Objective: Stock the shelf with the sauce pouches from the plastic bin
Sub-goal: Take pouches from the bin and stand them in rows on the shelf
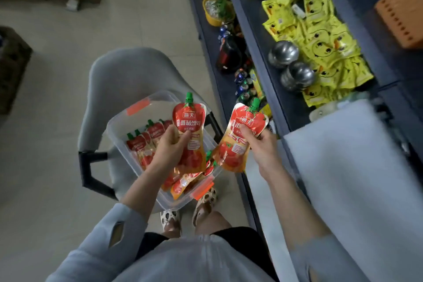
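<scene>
Both hands hold stock: beside the dark shelf (253,19) my right hand (261,143) grips one tomato sauce pouch (235,146); over the clear plastic bin (117,119), where more lie, my left hand (170,144) grips a second pouch (190,121). Soft, glossy, likely slippery, so I'd hold mid-body, below the green spout (189,96).

Soft, even indoor light — weak shadows. Wide-angle bending at the edges; white surface (343,167) right of the right hand (261,143) smeared by blur.
</scene>
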{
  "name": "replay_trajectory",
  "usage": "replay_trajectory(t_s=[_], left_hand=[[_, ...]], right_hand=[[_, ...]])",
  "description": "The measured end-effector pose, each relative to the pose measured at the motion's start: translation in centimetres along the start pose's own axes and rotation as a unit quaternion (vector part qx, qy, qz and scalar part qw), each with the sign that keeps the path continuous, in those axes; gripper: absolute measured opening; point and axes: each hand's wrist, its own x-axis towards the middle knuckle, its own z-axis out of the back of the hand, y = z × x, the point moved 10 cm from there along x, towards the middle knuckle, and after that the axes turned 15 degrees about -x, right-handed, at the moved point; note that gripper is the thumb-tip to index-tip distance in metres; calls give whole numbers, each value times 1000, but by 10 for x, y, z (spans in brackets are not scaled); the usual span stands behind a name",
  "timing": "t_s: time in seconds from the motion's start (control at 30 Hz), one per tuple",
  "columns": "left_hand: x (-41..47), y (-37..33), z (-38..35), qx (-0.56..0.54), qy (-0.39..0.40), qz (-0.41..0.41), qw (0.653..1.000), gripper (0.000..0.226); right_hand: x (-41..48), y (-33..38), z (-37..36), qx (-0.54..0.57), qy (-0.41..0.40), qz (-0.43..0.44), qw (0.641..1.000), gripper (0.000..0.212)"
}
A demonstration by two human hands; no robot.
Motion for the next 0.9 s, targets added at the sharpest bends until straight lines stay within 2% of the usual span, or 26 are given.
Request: replay_trajectory(t_s=[0.17, 0.27, 0.37, 0.47, 0.53, 0.63, 0.7, 0.77, 0.9], left_hand=[[-34, -39, -87, 18, 134, -37, 990, 8], [-51, -56, -142, 28, 192, -64, 979, 8], [-65, -69, -195, 40, 242, -99, 964, 17], [-83, -75, -250, 56, 299, -117, 946, 9], [-96, -77, -283, 58, 326, -120, 936, 5], [-117, -83, -331, 69, 366, -147, 917, 20], [-131, -88, -360, 79, 387, -168, 903, 20], [-141, -92, -385, 82, 399, -173, 897, 20], [-154, -101, -423, 83, 410, -183, 890, 29]], right_hand=[[-51, 9, 92, 34, -97, -3, 995, 19], [-83, 14, 147, 72, -160, 11, 984, 10], [-113, 16, 200, 88, -219, 23, 971, 8], [-141, 16, 259, 87, -289, 24, 953, 9], [-158, 15, 298, 88, -326, 26, 941, 8], [-183, 17, 358, 98, -370, 38, 923, 6], [-195, 19, 399, 95, -402, 48, 910, 14], [-202, 18, 435, 76, -431, 53, 898, 23], [-196, 12, 491, 45, -462, 59, 884, 18]])
